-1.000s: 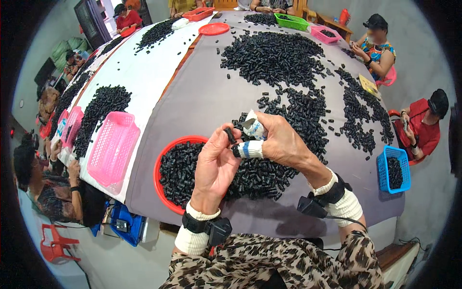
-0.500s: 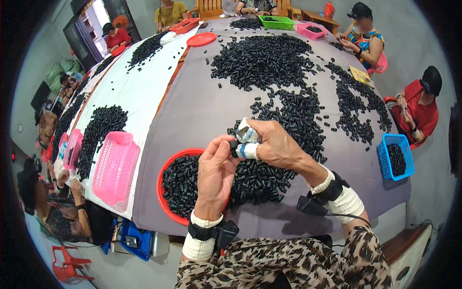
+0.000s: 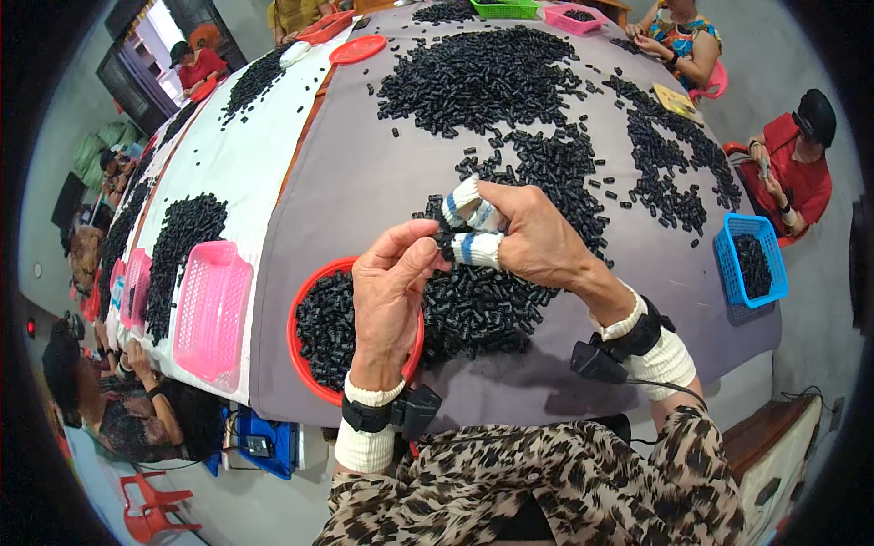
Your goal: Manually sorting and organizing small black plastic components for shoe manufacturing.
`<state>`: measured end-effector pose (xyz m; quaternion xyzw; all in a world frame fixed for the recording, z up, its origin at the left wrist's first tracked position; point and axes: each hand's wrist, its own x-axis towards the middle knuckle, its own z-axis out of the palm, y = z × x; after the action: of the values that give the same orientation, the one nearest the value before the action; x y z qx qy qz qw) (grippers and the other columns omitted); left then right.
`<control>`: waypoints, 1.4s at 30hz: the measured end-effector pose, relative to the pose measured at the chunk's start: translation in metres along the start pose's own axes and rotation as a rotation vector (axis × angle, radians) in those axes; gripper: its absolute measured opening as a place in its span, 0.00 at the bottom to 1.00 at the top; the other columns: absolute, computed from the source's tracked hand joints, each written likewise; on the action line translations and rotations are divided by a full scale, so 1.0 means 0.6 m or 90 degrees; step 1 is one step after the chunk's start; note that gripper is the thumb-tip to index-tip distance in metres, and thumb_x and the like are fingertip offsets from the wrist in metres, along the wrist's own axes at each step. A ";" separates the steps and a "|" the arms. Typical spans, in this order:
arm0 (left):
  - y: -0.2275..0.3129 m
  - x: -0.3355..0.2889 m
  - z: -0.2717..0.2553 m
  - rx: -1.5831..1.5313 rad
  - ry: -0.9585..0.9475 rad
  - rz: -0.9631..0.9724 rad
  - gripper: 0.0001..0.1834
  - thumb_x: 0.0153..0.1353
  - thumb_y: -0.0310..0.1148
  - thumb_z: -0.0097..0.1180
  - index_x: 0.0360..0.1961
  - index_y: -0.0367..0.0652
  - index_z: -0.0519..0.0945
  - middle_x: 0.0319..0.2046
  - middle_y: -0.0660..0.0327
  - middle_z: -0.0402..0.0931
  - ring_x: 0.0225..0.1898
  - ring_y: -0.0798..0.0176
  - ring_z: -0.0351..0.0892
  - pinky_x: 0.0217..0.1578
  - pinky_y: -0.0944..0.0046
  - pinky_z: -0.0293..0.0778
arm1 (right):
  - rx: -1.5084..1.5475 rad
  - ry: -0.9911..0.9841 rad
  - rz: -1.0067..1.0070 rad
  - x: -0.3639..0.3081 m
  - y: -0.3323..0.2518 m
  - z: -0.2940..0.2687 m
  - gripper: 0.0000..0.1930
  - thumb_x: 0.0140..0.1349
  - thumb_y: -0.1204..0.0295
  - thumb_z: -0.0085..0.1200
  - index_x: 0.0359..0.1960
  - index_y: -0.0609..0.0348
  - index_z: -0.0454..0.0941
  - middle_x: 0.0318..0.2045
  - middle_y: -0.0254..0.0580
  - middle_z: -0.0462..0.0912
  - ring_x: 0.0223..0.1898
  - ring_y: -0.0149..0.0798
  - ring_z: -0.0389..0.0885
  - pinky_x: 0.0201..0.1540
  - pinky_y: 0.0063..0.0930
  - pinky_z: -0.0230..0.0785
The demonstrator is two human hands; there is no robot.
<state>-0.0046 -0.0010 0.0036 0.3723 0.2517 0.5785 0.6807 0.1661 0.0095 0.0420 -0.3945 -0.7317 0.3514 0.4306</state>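
Thumb and fingertips of my left hand (image 3: 391, 282) are pinched on a small black ribbed cylinder (image 3: 442, 243), mostly covered by fingers. My right hand (image 3: 546, 238) meets it from the other side, fingers curled. White cloth covers with blue stripes (image 3: 477, 249) wrap its fingers, and one covered fingertip presses against the cylinder. Both hands are above the table, over a heap of similar black cylinders (image 3: 482, 318). Below and left of them, partly hidden by my left hand, is a round red basin (image 3: 299, 364) full of the same pieces.
A pink basket (image 3: 211, 318) stands on the white cloth at left, and a blue basket (image 3: 754, 264) with black pieces at the right edge. A larger heap (image 3: 482, 77) and a red lid (image 3: 359, 49) lie farther away. Several people sit around the table.
The whole view has shifted, so the table sits higher in it. My hands remain together at the black cylinder; the right hand's covered fingers have turned slightly and show more stripes.
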 end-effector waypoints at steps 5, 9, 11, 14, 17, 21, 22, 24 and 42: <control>-0.010 0.004 0.004 0.025 -0.002 0.058 0.12 0.59 0.25 0.51 0.43 0.32 0.73 0.36 0.56 0.75 0.29 0.71 0.75 0.33 0.70 0.78 | 0.016 -0.007 0.002 -0.008 0.009 0.000 0.09 0.51 0.71 0.57 0.28 0.63 0.72 0.14 0.34 0.71 0.18 0.22 0.64 0.21 0.22 0.60; -0.017 0.007 0.010 -0.034 -0.002 0.048 0.13 0.58 0.24 0.52 0.45 0.31 0.73 0.36 0.56 0.75 0.31 0.69 0.75 0.34 0.70 0.76 | 0.033 0.011 0.010 -0.013 0.018 0.001 0.09 0.52 0.70 0.57 0.28 0.63 0.72 0.15 0.34 0.72 0.20 0.23 0.65 0.22 0.22 0.61; -0.015 0.005 0.017 -0.042 0.024 0.037 0.13 0.58 0.24 0.52 0.45 0.31 0.73 0.37 0.56 0.75 0.32 0.70 0.76 0.35 0.72 0.75 | 0.042 0.013 0.018 -0.015 0.017 0.000 0.09 0.52 0.70 0.57 0.27 0.63 0.72 0.15 0.33 0.72 0.20 0.23 0.66 0.22 0.22 0.61; -0.011 0.002 0.018 -0.054 0.023 0.040 0.13 0.58 0.24 0.52 0.45 0.31 0.73 0.37 0.56 0.76 0.33 0.71 0.76 0.35 0.75 0.74 | 0.035 0.005 0.025 -0.017 0.009 0.000 0.10 0.51 0.70 0.57 0.27 0.63 0.72 0.15 0.34 0.72 0.20 0.23 0.66 0.22 0.23 0.61; -0.009 0.002 0.011 -0.040 -0.009 0.034 0.14 0.58 0.24 0.52 0.45 0.31 0.73 0.36 0.56 0.76 0.34 0.71 0.75 0.35 0.75 0.74 | 0.012 -0.005 0.016 -0.019 0.002 -0.001 0.11 0.50 0.69 0.58 0.26 0.63 0.71 0.15 0.36 0.72 0.20 0.25 0.66 0.22 0.24 0.61; -0.009 0.001 0.015 -0.051 -0.014 0.023 0.15 0.58 0.24 0.53 0.46 0.31 0.72 0.36 0.57 0.76 0.35 0.72 0.75 0.35 0.76 0.73 | 0.021 0.007 0.008 -0.021 0.017 0.006 0.12 0.49 0.68 0.59 0.25 0.63 0.69 0.15 0.39 0.72 0.19 0.27 0.66 0.23 0.26 0.62; -0.008 0.000 0.016 -0.059 -0.023 0.025 0.15 0.58 0.24 0.52 0.46 0.31 0.72 0.36 0.57 0.76 0.36 0.71 0.75 0.36 0.75 0.73 | 0.021 0.006 0.009 -0.021 0.015 0.006 0.12 0.49 0.68 0.59 0.25 0.63 0.69 0.15 0.39 0.72 0.19 0.27 0.66 0.23 0.26 0.62; -0.009 -0.001 0.021 -0.068 -0.031 0.027 0.15 0.58 0.24 0.52 0.47 0.31 0.72 0.36 0.57 0.76 0.37 0.71 0.75 0.37 0.75 0.72 | 0.015 0.004 0.029 -0.021 0.011 0.006 0.13 0.49 0.68 0.59 0.25 0.63 0.69 0.16 0.40 0.72 0.19 0.29 0.67 0.23 0.27 0.62; -0.020 0.000 0.024 -0.157 -0.061 -0.074 0.15 0.60 0.27 0.49 0.48 0.33 0.72 0.35 0.58 0.77 0.37 0.68 0.76 0.41 0.67 0.74 | 0.011 -0.139 0.101 -0.008 0.001 -0.017 0.18 0.44 0.61 0.59 0.25 0.65 0.72 0.20 0.45 0.76 0.22 0.39 0.72 0.29 0.32 0.64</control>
<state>0.0137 -0.0048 0.0028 0.2980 0.1674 0.5464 0.7646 0.1772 0.0072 0.0437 -0.4067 -0.7380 0.4313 0.3223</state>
